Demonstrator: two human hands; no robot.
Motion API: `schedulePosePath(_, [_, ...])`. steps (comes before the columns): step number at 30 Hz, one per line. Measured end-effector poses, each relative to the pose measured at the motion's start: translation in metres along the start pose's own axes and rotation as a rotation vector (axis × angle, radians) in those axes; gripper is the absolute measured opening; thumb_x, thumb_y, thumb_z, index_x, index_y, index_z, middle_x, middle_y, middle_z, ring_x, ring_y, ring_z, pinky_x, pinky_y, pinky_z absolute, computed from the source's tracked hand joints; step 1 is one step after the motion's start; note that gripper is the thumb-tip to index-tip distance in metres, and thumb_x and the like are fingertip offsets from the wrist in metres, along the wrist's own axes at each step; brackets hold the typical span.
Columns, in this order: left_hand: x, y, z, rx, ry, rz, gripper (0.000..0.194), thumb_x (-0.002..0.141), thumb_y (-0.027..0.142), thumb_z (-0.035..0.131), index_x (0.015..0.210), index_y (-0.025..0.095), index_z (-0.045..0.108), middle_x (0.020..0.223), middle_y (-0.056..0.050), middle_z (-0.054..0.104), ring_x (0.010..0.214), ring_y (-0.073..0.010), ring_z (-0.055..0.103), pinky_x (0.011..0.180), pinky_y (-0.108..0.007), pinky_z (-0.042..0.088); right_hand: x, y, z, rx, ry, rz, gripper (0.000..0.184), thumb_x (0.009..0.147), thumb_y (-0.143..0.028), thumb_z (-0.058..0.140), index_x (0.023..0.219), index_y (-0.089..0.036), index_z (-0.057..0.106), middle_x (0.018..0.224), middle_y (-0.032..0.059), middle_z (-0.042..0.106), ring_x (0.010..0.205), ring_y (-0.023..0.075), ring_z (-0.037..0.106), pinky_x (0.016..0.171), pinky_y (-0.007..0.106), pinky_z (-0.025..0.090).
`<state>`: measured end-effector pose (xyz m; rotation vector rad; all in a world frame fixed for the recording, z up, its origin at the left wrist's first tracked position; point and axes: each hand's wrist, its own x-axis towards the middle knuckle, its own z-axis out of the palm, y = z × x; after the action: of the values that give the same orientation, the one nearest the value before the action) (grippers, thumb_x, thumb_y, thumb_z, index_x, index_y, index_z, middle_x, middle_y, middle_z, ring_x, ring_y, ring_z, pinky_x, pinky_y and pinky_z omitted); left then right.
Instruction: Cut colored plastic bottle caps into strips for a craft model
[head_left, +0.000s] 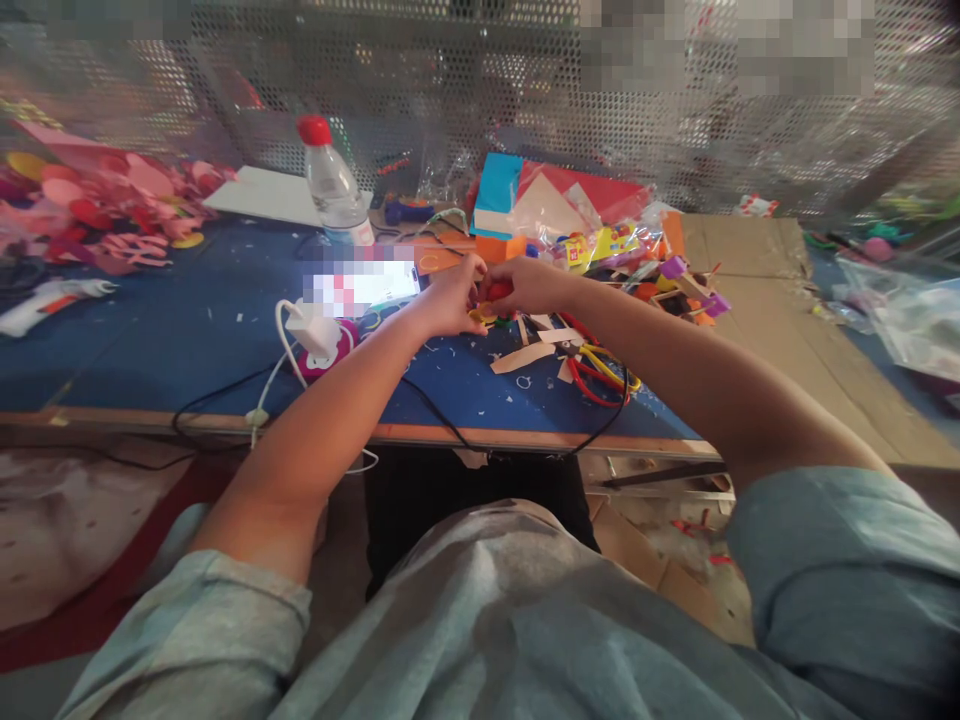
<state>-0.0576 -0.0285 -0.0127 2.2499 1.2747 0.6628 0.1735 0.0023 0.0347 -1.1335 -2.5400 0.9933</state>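
Observation:
Over the blue table (225, 345), my left hand (452, 298) and my right hand (529, 285) meet with curled fingertips almost touching. A small red piece (497, 290) shows beneath the fingers of my right hand, which pinches at it; its kind is unclear. My left hand is closed too, thumb toward the other fingers, and what it grips is hidden. Just under the hands lie small yellow and green bits, too small to name. Tan strips (523, 357) and scissors with red and yellow handles (600, 375) lie near my right wrist.
A lit phone (394, 285) lies left of my hands, by a white charger (313, 330) on a purple socket. Behind it stands a red-capped bottle (330, 185). Pink cutouts (112, 200) pile far left; cardboard (810, 340) covers the right. A black cable (435, 405) crosses the front edge.

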Motion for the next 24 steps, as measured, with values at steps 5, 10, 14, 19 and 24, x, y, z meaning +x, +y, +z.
schedulePosePath(5, [0.0, 0.005, 0.0, 0.02, 0.016, -0.045, 0.101, 0.067, 0.023, 0.104, 0.148, 0.027, 0.044, 0.116, -0.007, 0.079, 0.109, -0.0315, 0.079, 0.094, -0.044, 0.058, 0.01, 0.007, 0.009, 0.097, 0.079, 0.021, 0.019, 0.092, -0.028, 0.088, 0.11, -0.024, 0.088, 0.101, 0.0055, 0.09, 0.086, 0.0247, 0.085, 0.088, 0.041, 0.071])
schedulePosePath(10, [-0.001, 0.01, -0.003, 0.036, 0.008, -0.046, 0.1, 0.068, 0.025, 0.102, 0.154, 0.024, 0.05, 0.135, -0.015, 0.08, 0.121, -0.0341, 0.079, 0.101, -0.044, 0.059, 0.011, 0.01, 0.001, -0.111, 0.168, -0.015, 0.025, 0.097, -0.025, 0.081, 0.12, -0.022, 0.091, 0.111, 0.0062, 0.092, 0.098, 0.0245, 0.083, 0.099, 0.038, 0.066])
schedulePosePath(14, [-0.005, 0.015, -0.008, 0.012, -0.005, -0.065, 0.098, 0.076, 0.026, 0.097, 0.16, 0.022, 0.047, 0.124, -0.013, 0.082, 0.117, -0.0327, 0.08, 0.104, -0.044, 0.059, 0.009, 0.009, -0.008, -0.332, 0.191, -0.009, 0.035, 0.102, -0.018, 0.069, 0.132, -0.019, 0.089, 0.128, 0.0103, 0.09, 0.116, 0.0279, 0.082, 0.106, 0.038, 0.06])
schedulePosePath(19, [-0.008, 0.023, -0.014, 0.067, -0.018, -0.084, 0.075, 0.085, 0.026, 0.09, 0.151, 0.022, 0.055, 0.12, -0.01, 0.083, 0.113, -0.0311, 0.081, 0.099, -0.044, 0.058, 0.008, 0.004, -0.004, -0.517, 0.039, 0.068, 0.04, 0.105, -0.038, 0.077, 0.14, -0.021, 0.086, 0.125, 0.0129, 0.089, 0.115, 0.0309, 0.08, 0.096, 0.038, 0.057])
schedulePosePath(24, [-0.008, 0.027, -0.016, 0.119, -0.024, -0.067, 0.059, 0.088, 0.019, 0.082, 0.144, 0.02, 0.064, 0.121, -0.011, 0.086, 0.112, -0.0293, 0.081, 0.096, -0.04, 0.058, 0.012, 0.003, 0.005, -0.57, 0.006, 0.058, 0.031, 0.098, -0.043, 0.084, 0.12, -0.021, 0.088, 0.116, 0.0105, 0.088, 0.102, 0.0275, 0.078, 0.086, 0.035, 0.052])
